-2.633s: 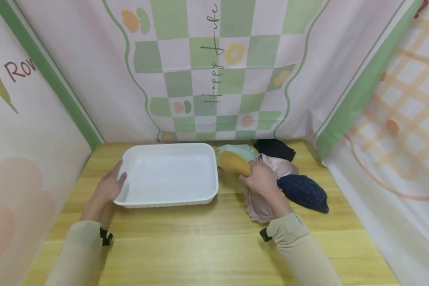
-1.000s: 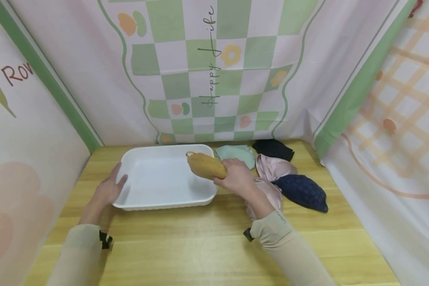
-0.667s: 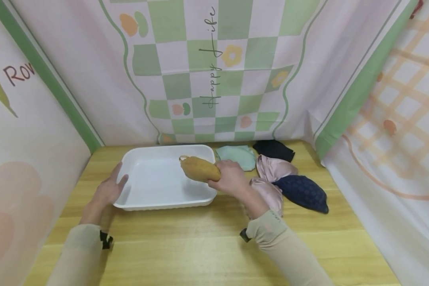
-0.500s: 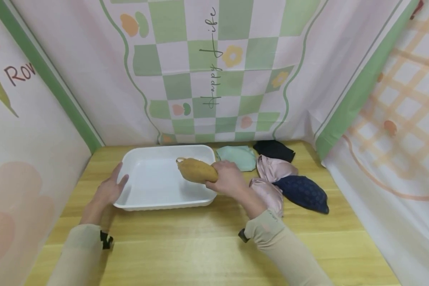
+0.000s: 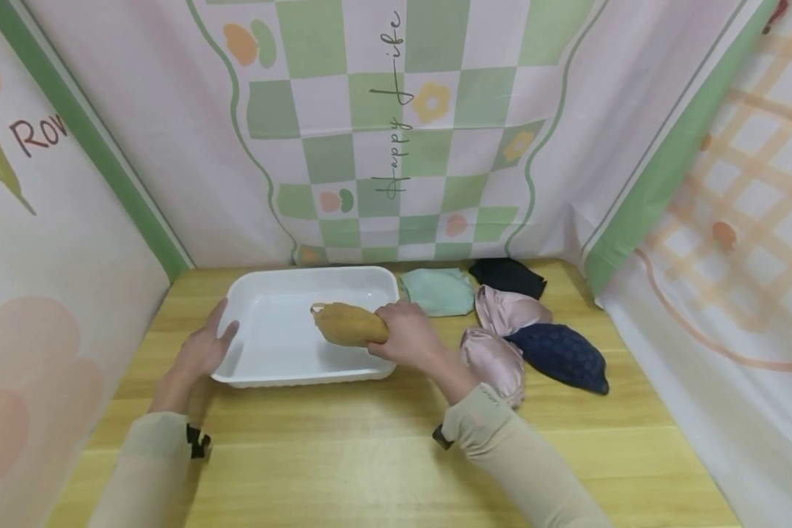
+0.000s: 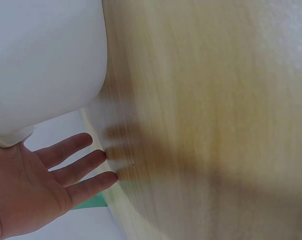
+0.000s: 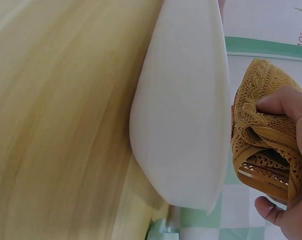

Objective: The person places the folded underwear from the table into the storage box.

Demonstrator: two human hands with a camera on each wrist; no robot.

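In the head view my right hand (image 5: 409,334) holds a folded mustard-yellow lace bra (image 5: 348,325) over the right half of a white rectangular tray (image 5: 270,377). The right wrist view shows the thumb pressed on the lace (image 7: 266,95), with folded bands below it. A small strap loop sticks out at the bra's left end. My left hand (image 5: 200,350) rests at the tray's left rim, thumb over the edge. In the left wrist view this hand's fingers (image 6: 80,167) extend straight and spread outside the tray wall.
Right of the tray on the wooden table (image 5: 317,455) lie more folded garments: mint green (image 5: 438,292), black (image 5: 508,276), shiny pink (image 5: 495,363) and navy (image 5: 561,358). A checkered curtain (image 5: 396,147) hangs behind the table, with more cloth at both sides.
My right hand has carried the mustard bra leftward from beside the garments to over the tray, lowering slightly in the last half second. The left hand has stayed at the rim.
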